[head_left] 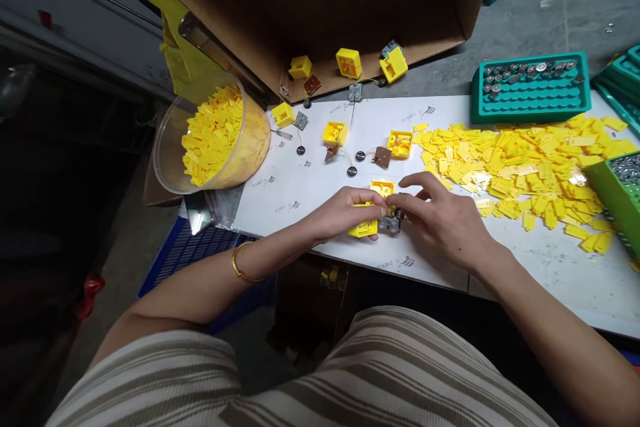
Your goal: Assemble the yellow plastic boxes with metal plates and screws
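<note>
My left hand (345,215) is closed on a small yellow plastic casing (363,228) near the table's front edge. Just beyond it is another yellow casing part (383,187), partly covered by the fingers. A grey circuit module (389,225) shows between my two hands, with a dark round piece (399,213) by it. My right hand (445,215) reaches in from the right, its fingertips drawn together at the module and casing. What those fingertips pinch is too small and covered to make out.
Yellow casings (335,133) with wired boards and black discs (352,172) lie beyond my hands. A clear tub (165,147) of yellow pieces stands left, a cardboard box (380,7) behind. Rightward are loose yellow tabs (520,167), a teal tray (530,111) and a green bin (607,193).
</note>
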`<control>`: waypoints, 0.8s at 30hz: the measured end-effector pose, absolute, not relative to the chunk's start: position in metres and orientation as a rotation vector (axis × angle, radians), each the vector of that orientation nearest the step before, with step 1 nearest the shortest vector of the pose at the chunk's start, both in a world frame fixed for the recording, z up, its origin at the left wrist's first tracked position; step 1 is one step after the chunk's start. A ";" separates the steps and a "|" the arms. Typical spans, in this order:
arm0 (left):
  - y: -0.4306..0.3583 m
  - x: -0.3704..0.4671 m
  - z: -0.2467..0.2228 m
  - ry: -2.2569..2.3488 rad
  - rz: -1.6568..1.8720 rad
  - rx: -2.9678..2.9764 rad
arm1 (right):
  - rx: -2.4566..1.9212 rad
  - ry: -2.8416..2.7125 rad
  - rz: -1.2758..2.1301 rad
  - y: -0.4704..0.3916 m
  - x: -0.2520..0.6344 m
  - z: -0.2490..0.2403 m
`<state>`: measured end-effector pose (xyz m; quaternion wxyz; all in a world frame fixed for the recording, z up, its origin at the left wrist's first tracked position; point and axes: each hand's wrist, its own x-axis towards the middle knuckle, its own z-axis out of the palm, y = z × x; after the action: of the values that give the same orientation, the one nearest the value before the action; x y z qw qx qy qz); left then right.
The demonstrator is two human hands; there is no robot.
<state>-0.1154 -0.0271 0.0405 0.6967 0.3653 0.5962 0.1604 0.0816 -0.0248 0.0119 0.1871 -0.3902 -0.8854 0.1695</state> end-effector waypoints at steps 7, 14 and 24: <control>-0.025 -0.117 0.044 1.373 0.237 1.162 | -1.036 -2.556 0.534 -0.020 0.079 0.011; -0.026 -0.115 0.039 1.439 0.299 1.175 | -0.800 -2.537 0.177 -0.025 0.073 0.014; -0.032 -0.125 0.029 1.197 0.649 0.366 | -0.985 -2.471 0.091 -0.030 0.080 -0.003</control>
<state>-0.1248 -0.0315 0.0288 0.7618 0.1681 0.5500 0.2983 0.0803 -0.0298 -0.0033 0.2379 -0.3593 -0.9018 0.0331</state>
